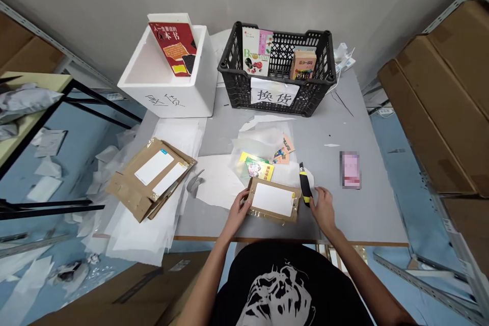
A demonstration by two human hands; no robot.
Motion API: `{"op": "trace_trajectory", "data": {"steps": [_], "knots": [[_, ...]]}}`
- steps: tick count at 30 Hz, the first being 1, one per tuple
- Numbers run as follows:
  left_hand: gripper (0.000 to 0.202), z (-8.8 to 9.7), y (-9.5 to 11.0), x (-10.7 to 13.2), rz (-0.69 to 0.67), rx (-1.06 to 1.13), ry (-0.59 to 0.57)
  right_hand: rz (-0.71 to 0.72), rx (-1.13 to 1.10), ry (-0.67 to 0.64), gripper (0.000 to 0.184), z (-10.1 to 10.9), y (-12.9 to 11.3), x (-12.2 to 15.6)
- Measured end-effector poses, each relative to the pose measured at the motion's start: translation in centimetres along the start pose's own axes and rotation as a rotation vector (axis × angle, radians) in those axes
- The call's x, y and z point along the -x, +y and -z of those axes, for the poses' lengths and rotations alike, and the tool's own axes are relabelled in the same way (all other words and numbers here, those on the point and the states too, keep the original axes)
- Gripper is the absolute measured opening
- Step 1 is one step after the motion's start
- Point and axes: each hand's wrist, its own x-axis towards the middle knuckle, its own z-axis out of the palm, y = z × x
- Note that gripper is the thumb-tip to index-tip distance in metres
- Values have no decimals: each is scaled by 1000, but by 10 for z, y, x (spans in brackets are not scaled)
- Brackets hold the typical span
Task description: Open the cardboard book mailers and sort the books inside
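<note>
While the left hand (239,210) is closed on the nine o'clock edge of a flat, white-labelled brown cardboard parcel (273,200), near six o'clock on the grey desk (376,219), the right hand (324,208), loosely curled, has fingertips at the lower end of a black-and-yellow utility knife (304,183) at the parcel's three o'clock; whether it grips the knife cannot be told. Just beyond the parcel, toward twelve, lie yellow and orange paper booklets (265,170), with a black plastic crate (237,90) farther back and a white foam box (202,99) at eleven.
</note>
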Motion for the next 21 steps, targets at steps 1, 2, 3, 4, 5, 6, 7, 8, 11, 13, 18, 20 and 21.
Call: {"op": "trace_trajectory", "data": {"steps": [1, 2, 3, 4, 5, 6, 7, 8, 11, 13, 18, 20, 21], "knots": [[42, -4, -3, 1, 2, -11, 9, -10, 87, -33, 38, -2, 5, -8], [43, -7, -5, 1, 3, -20, 18, -16, 160, -88, 41, -5, 8, -15], [44, -9, -6, 2, 2, -29, 21, -25, 220, -151, 43, -8, 9, -21], [44, -11, -6, 2, 3, -40, 19, -39, 268, -212, 44, -11, 9, -25], [43, -11, -5, 3, 3, -53, 13, -58, 309, -262, 46, -14, 7, -29], [43, -12, -3, 3, 0, -69, 6, -76, 343, -301, 47, -15, 4, -32], [42, -12, -1, 3, -5, -88, -1, -93, 370, -331, 47, -17, 0, -34], [41, -12, 0, 4, -11, -107, -4, -111, 391, -357, 47, -17, -3, -36], [39, -16, 4, 4, -21, -144, 1, -124, 404, -409, 42, -17, -8, -41], [38, -20, 5, 4, -8, -142, 10, -89, 350, -391, 39, -10, -3, -42], [34, -31, 3, 3, 52, -42, 73, 76, 75, -239, 46, 49, 13, -42], [33, -35, 3, 4, 62, 0, 102, 186, 30, -268, 49, 82, 0, -39], [33, -37, 2, 4, 62, 15, 117, 243, 32, -318, 51, 97, -12, -37]]}}
